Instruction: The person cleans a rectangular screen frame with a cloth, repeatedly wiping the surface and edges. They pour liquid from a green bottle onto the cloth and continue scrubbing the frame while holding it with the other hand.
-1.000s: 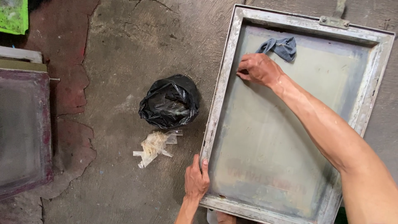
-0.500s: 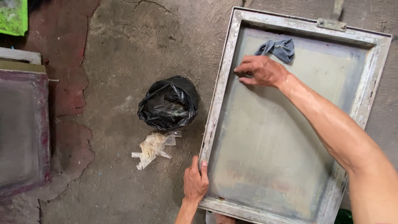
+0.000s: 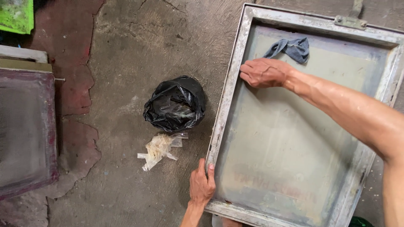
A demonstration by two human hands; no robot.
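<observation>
A large metal-framed screen point(image 3: 229, 96) with greenish-grey mesh lies on the concrete floor. My left hand point(image 3: 202, 185) grips the frame's left rail near its lower corner, thumb on top. My right hand point(image 3: 263, 72) reaches in from the right and rests on the mesh against the upper part of the left rail. Its fingers are curled shut, and I see nothing in them. A crumpled blue cloth point(image 3: 292, 47) lies on the mesh just above and to the right of that hand.
A knotted black plastic bag point(image 3: 174, 104) sits on the floor left of the frame, with a scrap of crumpled clear plastic point(image 3: 159, 149) below it. Another dark screen frame point(image 3: 25, 130) lies at the far left. A green object point(image 3: 17, 14) shows at the top-left corner.
My right hand has slid left across the mesh, away from the blue cloth and up to the left rail. The left hand keeps its grip on the frame.
</observation>
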